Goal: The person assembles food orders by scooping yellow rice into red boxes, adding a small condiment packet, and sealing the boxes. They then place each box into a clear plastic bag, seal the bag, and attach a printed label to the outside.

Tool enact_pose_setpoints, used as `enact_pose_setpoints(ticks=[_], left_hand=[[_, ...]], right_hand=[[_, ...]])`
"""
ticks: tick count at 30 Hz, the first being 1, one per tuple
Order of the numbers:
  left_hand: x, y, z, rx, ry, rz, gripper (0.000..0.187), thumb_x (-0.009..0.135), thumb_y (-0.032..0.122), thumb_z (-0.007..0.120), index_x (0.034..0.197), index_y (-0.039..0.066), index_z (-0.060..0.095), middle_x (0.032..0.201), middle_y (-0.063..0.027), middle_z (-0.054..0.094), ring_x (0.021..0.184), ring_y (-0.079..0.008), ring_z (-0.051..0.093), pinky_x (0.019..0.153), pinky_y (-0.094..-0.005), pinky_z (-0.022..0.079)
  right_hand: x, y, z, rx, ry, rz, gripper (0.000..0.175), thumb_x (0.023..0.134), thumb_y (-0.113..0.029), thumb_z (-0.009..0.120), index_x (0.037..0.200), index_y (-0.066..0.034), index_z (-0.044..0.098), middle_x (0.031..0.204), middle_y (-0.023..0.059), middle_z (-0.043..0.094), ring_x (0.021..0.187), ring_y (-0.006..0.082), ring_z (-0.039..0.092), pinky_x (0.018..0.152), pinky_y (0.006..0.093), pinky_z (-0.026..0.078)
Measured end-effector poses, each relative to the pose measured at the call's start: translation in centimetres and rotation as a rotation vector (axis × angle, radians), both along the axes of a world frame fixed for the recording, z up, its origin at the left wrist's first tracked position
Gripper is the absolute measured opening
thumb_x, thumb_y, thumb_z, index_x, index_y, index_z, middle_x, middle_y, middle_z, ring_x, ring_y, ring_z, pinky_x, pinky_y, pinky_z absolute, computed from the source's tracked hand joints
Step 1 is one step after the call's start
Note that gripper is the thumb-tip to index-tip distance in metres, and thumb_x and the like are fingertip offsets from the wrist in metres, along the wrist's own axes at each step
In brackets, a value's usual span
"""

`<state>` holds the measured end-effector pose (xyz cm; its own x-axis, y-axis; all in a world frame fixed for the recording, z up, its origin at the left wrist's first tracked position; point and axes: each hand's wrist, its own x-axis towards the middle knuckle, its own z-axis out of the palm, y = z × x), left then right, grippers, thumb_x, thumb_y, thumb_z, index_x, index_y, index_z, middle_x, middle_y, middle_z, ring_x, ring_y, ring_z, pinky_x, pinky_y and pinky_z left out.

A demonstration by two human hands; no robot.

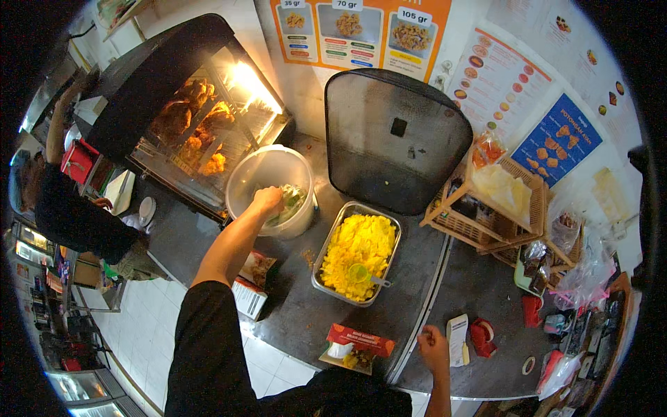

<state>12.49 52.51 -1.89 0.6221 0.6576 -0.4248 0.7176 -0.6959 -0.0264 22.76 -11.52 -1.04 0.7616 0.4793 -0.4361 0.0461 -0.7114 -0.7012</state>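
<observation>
My left hand (268,202) reaches into a translucent plastic tub (237,180), its fingers at pale green leafy pieces (292,200); whether it grips any cannot be told. My right hand (432,346) hangs by the front of the counter, fingers curled, with nothing visible in it. Between them a metal tray (318,284) holds yellow rice (359,245), with a greenish scoop (359,273) resting on it. Near the front edge lies an opened food packet (359,341) with a red printed band, a white item and yellow food. A printed box (249,297) stands left of it.
A lit glass warmer (193,130) with fried chicken is at the back left. A dark mesh cover (396,140) leans on the wall. Wicker racks (479,229), a paper slip (458,341) and a red tape dispenser (483,338) are at right. Another person (78,208) stands far left.
</observation>
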Motion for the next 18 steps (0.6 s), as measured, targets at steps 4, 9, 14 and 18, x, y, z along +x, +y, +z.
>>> enact_pose_setpoints(ticks=[4,9,14,18], left_hand=[[-0.1,2.2,-3.0,-0.010,0.145,-0.030,0.035,0.077,0.017,0.071,0.110,0.007,0.074,0.113,-0.0182,0.072,0.106,-0.0331,0.070,0.087,-0.0445,0.057],[-1.6,3.6,-3.5,0.158,0.008,0.009,0.019,0.082,0.011,0.065,0.095,0.005,0.077,0.099,-0.0173,0.075,0.098,-0.0346,0.072,0.085,-0.0452,0.058],[-2.4,1.1,3.9,0.355,-0.183,0.027,0.024,0.086,0.018,0.059,0.099,0.002,0.072,0.099,-0.0215,0.072,0.087,-0.0359,0.073,0.077,-0.0489,0.058],[-8.2,-8.5,13.1,0.191,-0.728,0.042,0.012,0.089,0.014,0.058,0.091,0.002,0.062,0.086,-0.0156,0.068,0.076,-0.0249,0.068,0.066,-0.0390,0.054]], right_hand=[[-5.6,-9.2,1.8,-0.128,-0.091,-0.032,0.027,0.093,-0.026,0.067,0.108,-0.0035,0.066,0.085,0.0123,0.068,0.078,0.0245,0.067,0.071,0.0380,0.053],[-10.1,-13.2,3.3,-0.271,0.057,0.011,0.036,0.094,-0.032,0.067,0.121,-0.0073,0.064,0.095,0.0149,0.072,0.089,0.0262,0.070,0.080,0.0388,0.055],[-9.6,-9.1,7.0,-0.361,-0.153,0.087,0.029,0.092,-0.025,0.066,0.111,-0.0022,0.066,0.099,0.0173,0.070,0.092,0.0342,0.068,0.084,0.0428,0.053],[-9.3,-2.4,10.8,0.062,-0.035,-0.070,0.022,0.093,-0.016,0.066,0.109,-0.0010,0.068,0.102,0.0152,0.071,0.095,0.0286,0.069,0.087,0.0372,0.053]])
